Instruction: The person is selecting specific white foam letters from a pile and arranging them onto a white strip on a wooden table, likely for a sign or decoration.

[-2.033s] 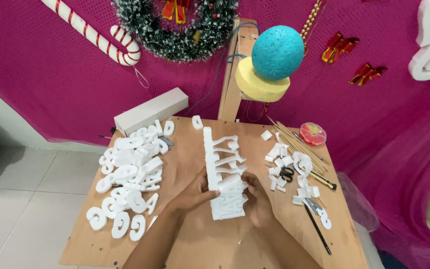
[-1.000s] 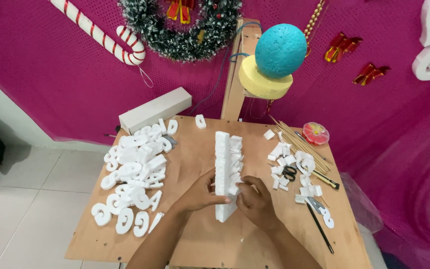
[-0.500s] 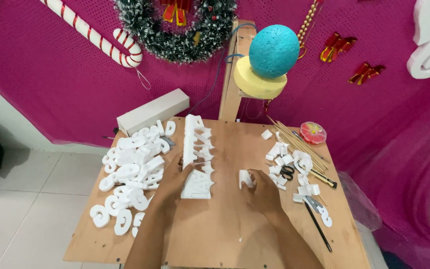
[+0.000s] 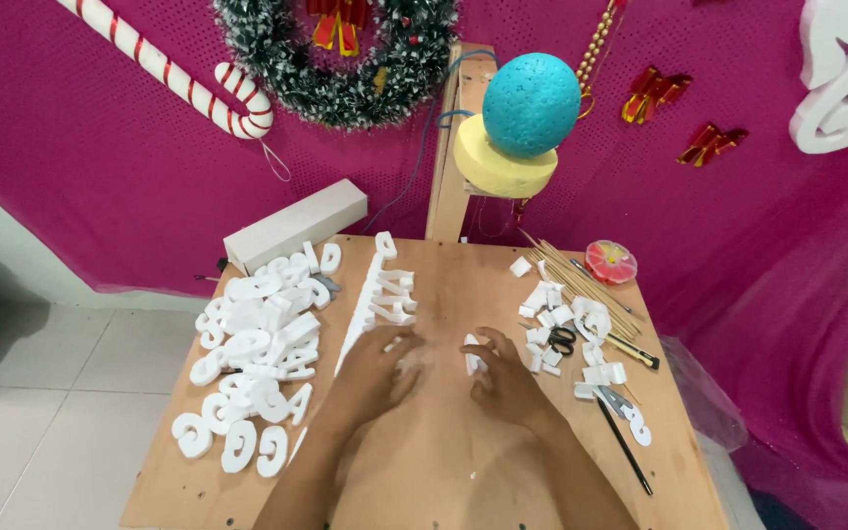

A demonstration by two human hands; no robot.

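White foam, feather-light and brittle by the look of it: our right hand (image 4: 504, 381) pinches a small cut piece (image 4: 472, 355) at table centre, best held by its flat faces. Our left hand (image 4: 377, 371), fingers loosely spread, touches the near end of the long foam strip (image 4: 377, 299), lying at ten o'clock from that piece, its long axis running six o'clock to twelve.
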